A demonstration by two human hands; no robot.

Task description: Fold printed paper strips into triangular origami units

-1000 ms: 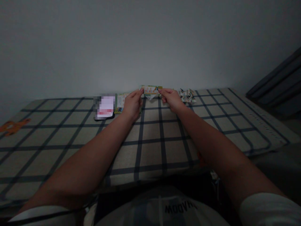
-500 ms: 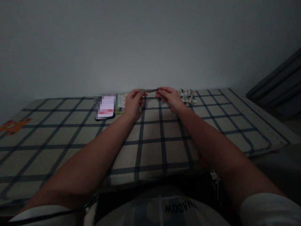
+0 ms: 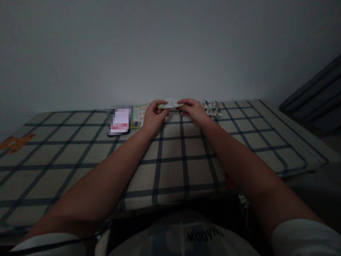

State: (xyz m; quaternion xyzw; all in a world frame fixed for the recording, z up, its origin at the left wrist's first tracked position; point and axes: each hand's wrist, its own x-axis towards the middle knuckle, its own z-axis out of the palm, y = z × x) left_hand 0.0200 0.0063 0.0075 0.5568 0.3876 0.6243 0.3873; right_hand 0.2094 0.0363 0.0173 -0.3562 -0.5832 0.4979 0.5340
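Observation:
A strip of printed paper [image 3: 171, 103], whitish with green edges, is stretched between my two hands above the far part of the table. My left hand [image 3: 155, 115] pinches its left end between thumb and fingers. On the other side, my right hand [image 3: 194, 111] grips the right end the same way. Behind my left hand lies a green-edged printed sheet or packet [image 3: 138, 116], partly covered by that hand. Several small folded pieces of printed paper [image 3: 212, 108] sit in a cluster just right of my right hand.
A phone with a lit, partly blurred screen [image 3: 119, 121] lies left of the printed sheet. The table wears a checked cloth [image 3: 172, 174] and stands against a grey wall [image 3: 170, 49]. An orange patch [image 3: 17, 142] shows at far left, a dark curtain [image 3: 314, 92] at right.
The paper strip has tilted, so its whitish printed face now shows where only a thin edge did before. My hands have turned slightly and stay in nearly the same place.

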